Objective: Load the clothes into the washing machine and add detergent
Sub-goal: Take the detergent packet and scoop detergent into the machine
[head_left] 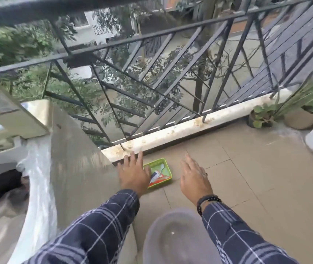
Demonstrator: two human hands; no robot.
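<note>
Both hands hover open and empty at lower centre. The left hand (132,173) overlaps a green tray (161,173); the right hand (194,176) spreads beside it.

Green tray (163,162) partly behind left hand (132,174); contents too small to tell.

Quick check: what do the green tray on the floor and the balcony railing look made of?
Green tray: probably plastic; bright uniform colour, smooth moulded rim with rounded corners. Railing: likely painted metal; thin, straight dark bars with a dull finish, set into the stained pale kerb.

Green tray (162,162) on tiled floor (247,178)
</note>
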